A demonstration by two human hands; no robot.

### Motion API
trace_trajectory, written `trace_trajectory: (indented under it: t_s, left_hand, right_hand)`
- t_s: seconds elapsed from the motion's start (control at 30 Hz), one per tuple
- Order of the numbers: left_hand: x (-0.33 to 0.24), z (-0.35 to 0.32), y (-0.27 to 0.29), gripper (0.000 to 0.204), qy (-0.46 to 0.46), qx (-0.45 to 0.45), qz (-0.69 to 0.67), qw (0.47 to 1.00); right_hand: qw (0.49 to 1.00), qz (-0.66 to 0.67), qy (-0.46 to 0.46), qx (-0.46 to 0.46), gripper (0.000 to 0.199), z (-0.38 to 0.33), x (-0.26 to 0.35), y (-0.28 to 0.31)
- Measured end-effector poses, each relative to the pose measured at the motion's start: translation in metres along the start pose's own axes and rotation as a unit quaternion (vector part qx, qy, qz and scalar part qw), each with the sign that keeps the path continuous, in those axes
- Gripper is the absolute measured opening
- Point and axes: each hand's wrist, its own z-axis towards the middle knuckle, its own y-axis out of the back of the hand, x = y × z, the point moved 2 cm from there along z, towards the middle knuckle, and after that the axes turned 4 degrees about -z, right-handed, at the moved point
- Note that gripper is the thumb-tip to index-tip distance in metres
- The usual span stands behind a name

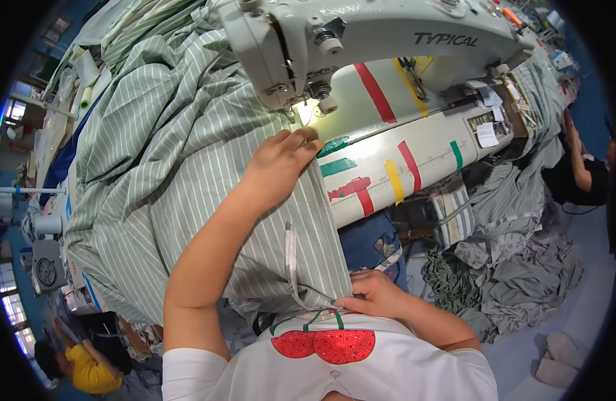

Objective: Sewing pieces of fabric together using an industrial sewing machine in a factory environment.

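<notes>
A large grey-green striped fabric (207, 194) is spread under the head of a white sewing machine (388, 40) and reaches down to my lap. My left hand (284, 164) lies on the fabric just in front of the lit needle area, its fingers slightly bent and pressing down near the right edge. At the lower end of that edge, close to my shirt, my right hand (375, 294) pinches the fabric between thumb and fingers. A narrow pale strip (291, 257) lies on the cloth between the hands. The needle tip is too small to make out.
Coloured tape pieces mark the machine bed (348, 207). Thread snips (413, 77) lie behind it. A tangle of dark green cord (455, 284) and heaped grey fabric (528, 267) lie at right. A person in yellow (94, 367) is at lower left, another person (582, 174) at far right.
</notes>
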Motion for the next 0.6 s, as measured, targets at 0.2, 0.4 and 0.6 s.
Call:
trace_trajectory:
  t_s: [0.2,0.4,0.6]
  left_hand:
    - [0.012,-0.013,-0.005,0.02,-0.028,-0.147,-0.051,0.987]
    - [0.013,-0.017,-0.005,0.018,0.005,-0.144,-0.073,0.987]
    - [0.015,-0.015,-0.004,0.016,0.023,-0.165,-0.1,0.981]
  right_hand:
    - [0.993,-0.112,-0.006,0.031,0.013,0.001,0.002,0.03]
    - [0.956,-0.144,0.075,-0.243,0.022,0.038,0.022,0.058]
    - [0.903,-0.265,0.178,-0.288,0.025,0.091,0.043,0.077]
